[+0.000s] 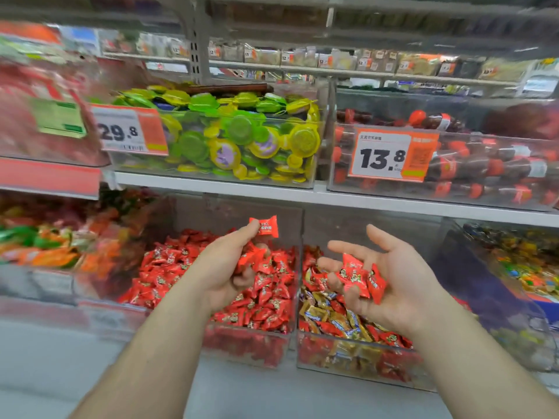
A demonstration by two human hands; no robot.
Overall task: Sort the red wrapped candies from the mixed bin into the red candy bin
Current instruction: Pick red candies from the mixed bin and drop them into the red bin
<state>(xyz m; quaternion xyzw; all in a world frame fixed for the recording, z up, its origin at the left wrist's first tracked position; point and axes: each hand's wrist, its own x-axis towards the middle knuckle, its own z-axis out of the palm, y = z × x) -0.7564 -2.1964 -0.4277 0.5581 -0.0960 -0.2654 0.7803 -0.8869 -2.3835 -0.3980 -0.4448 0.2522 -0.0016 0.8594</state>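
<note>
Head view, the only one I have. Left hand [225,269] sits over the red candy bin [242,343], fingers curled round a small clutch of red candies [252,257]. One more red candy [264,226] shows just above the thumb tip; I cannot tell whether it is pinched there or already loose. Right hand [390,282] is palm-up and spread above the mixed bin [348,358], carrying a few red wrapped pieces [360,279] on the relaxed fingers, nothing pinched.

Mixed bin stands just right of the red bin, walls touching or nearly so. It holds gold-wrapped candies [326,316] with reds scattered through, so I judge the sort far from finished. Red bin is well filled.

Step in hand, as I read it: drop-off. Left handful is placed over the right bin for release. Next move calls for uncurling the left fingers low over the red pile, then bringing the right palm across the divider and tipping it. Risk: pieces sliding off the flat right palm back into the mix.

Shelf above: price tag [393,154] on a bin of cola-bottle sweets, blurred.
</note>
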